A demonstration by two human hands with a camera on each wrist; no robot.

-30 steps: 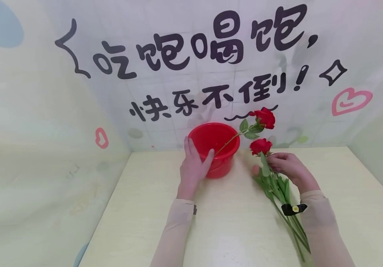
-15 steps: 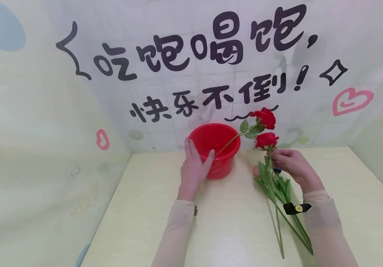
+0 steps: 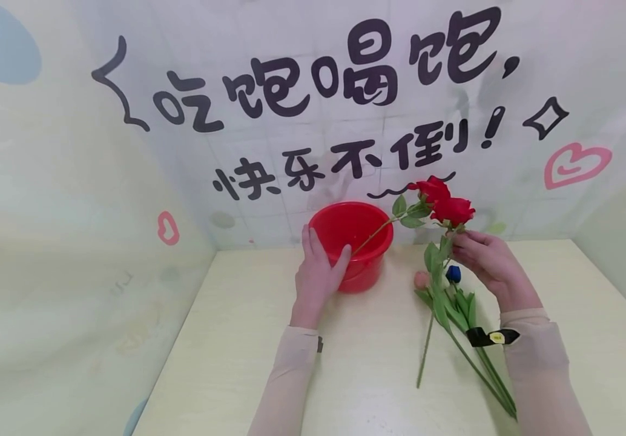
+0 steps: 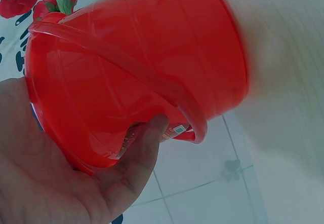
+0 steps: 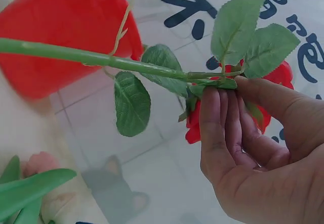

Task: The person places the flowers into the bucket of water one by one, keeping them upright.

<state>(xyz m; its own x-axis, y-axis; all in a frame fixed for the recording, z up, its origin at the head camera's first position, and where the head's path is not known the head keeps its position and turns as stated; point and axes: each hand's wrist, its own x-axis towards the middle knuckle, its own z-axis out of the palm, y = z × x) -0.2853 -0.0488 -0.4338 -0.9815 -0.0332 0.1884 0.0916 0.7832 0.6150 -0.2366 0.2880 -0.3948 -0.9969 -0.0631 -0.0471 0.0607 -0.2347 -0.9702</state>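
My left hand point(image 3: 315, 275) grips the rim and side of a red plastic bucket point(image 3: 366, 275), which stands upright near the back wall. In the left wrist view its handle point(image 4: 136, 72) hangs down the side. One red rose point(image 3: 427, 189) leans out of the bucket to the right, its lower stem inside. My right hand point(image 3: 490, 266) holds a second red rose point(image 3: 454, 212), raised right of the bucket. In the right wrist view, thumb and fingertips pinch its green stem point(image 5: 147, 69) just below the bloom, among the leaves.
On the pale table point(image 3: 247, 339), beneath the held rose, lie a pink tulip point(image 3: 421, 280) and a blue tulip point(image 3: 453, 274), stems pointing toward the right forearm. A printed cloth wall point(image 3: 269, 224) stands right behind the bucket.
My right hand has lifted the second rose up and to the right, off the tulips. Its stem has swung left, and the blue tulip has come into sight. The left hand has stayed on the bucket.
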